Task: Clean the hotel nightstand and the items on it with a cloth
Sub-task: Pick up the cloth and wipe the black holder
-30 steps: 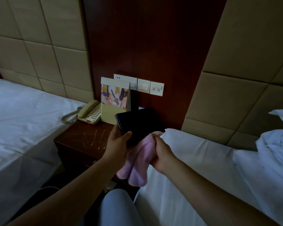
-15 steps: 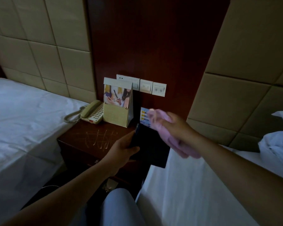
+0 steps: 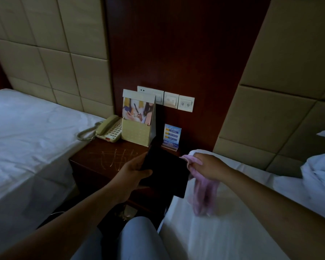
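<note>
My left hand (image 3: 131,174) grips a flat black folder (image 3: 167,171) by its left edge and holds it tilted over the front right of the dark wooden nightstand (image 3: 94,158). My right hand (image 3: 206,166) holds a pink cloth (image 3: 204,192) at the folder's right edge; the cloth hangs down over the right bed. On the nightstand stand a beige telephone (image 3: 109,130), a yellow brochure holder (image 3: 138,121) and a small blue sign card (image 3: 172,136). Pale scribbled streaks mark the nightstand top.
White beds flank the nightstand, the left bed (image 3: 26,139) and the right bed (image 3: 233,212), with rumpled bedding (image 3: 319,171) at far right. Wall switches (image 3: 176,100) sit on the dark wood panel behind. My knee in light trousers (image 3: 139,239) is at the bottom.
My right hand with the cloth dropped from above the folder's top to its right edge, uncovering the blue sign card. The left hand kept its hold on the folder.
</note>
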Motion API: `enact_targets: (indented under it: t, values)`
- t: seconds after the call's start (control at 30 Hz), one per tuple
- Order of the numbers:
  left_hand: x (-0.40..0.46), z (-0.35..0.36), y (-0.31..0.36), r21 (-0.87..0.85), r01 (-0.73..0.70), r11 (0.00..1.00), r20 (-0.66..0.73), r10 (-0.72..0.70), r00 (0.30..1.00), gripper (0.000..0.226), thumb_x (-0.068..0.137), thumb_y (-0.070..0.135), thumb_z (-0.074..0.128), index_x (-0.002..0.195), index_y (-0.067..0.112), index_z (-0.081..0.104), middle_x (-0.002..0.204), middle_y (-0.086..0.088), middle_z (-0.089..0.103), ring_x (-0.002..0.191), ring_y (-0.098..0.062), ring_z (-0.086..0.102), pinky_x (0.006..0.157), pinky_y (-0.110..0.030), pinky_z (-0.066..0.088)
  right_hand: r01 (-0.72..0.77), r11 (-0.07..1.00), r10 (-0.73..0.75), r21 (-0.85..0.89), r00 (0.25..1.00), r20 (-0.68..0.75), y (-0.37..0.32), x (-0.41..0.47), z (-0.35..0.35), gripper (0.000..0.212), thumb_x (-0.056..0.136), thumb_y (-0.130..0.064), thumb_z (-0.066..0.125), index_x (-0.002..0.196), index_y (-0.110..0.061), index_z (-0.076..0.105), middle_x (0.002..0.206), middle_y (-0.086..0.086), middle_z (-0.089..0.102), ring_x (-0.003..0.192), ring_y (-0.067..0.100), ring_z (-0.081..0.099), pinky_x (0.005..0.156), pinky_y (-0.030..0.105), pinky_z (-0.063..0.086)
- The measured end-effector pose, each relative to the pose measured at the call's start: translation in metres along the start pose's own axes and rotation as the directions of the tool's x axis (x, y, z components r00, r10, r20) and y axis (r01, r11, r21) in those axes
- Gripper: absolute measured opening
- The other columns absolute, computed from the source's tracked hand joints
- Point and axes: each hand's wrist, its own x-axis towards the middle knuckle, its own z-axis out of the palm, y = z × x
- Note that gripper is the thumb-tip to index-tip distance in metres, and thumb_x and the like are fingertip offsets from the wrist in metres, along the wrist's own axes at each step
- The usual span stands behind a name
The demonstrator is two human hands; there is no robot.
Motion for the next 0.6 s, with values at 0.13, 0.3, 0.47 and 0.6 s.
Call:
enact_targets:
  t: [0.13, 0.3, 0.47, 0.6]
  values:
    - [0.007, -0.004, 0.006, -0.19, 0.02, 0.982, -0.09, -0.038, 0.995, 0.054, 0.097, -0.007, 0.052, 0.122, 0.04, 0.064, 0.121, 0.002, 0.071, 0.114, -0.024, 0.065, 0.079, -0.043, 0.061, -0.109, 0.993, 0.111, 0.043, 0.992, -0.055, 0.006, -0.012, -0.006, 0.024, 0.093, -0.053, 0.048, 0.099, -0.033, 0.06, 0.098, -0.01, 0.068, 0.096, 0.017, 0.065, 0.086, 0.036, 0.052]
    - [0.016, 0.01, 0.015, -0.361, 0.016, 0.933, -0.224, -0.103, 0.969, 0.048, 0.095, -0.006, 0.057, 0.118, 0.036, 0.051, 0.114, -0.003, 0.056, 0.101, -0.028, 0.062, 0.076, -0.047, 0.061, 0.06, 0.998, -0.059, 0.014, 0.998, -0.011, -0.017, -0.025, -0.01, 0.072, 0.073, -0.084, 0.057, 0.134, -0.045, 0.049, 0.117, -0.019, 0.066, 0.104, 0.009, 0.063, 0.086, 0.032, 0.051]
    - [0.024, 0.018, 0.02, -0.491, 0.099, 0.866, -0.216, -0.231, 0.949, 0.066, 0.095, 0.001, 0.061, 0.148, 0.031, 0.038, 0.114, -0.019, 0.059, 0.098, -0.031, 0.066, 0.073, -0.047, 0.063, 0.223, 0.869, -0.344, -0.442, 0.914, -0.215, -0.043, -0.036, 0.018, 0.04, 0.089, -0.074, 0.045, 0.11, -0.045, 0.061, 0.095, -0.014, 0.061, 0.095, 0.014, 0.052, 0.068, 0.03, 0.041]
    - [0.022, 0.016, 0.022, -0.541, 0.176, 0.823, -0.154, -0.302, 0.941, 0.028, 0.099, 0.011, 0.061, 0.126, 0.009, 0.054, 0.118, -0.026, 0.063, 0.102, -0.032, 0.068, 0.072, -0.042, 0.064, 0.35, 0.859, -0.499, -0.373, 0.734, -0.461, -0.043, -0.03, 0.028, 0.021, 0.096, -0.036, 0.056, 0.089, -0.03, 0.075, 0.077, -0.007, 0.061, 0.082, 0.011, 0.051, 0.069, 0.02, 0.039]
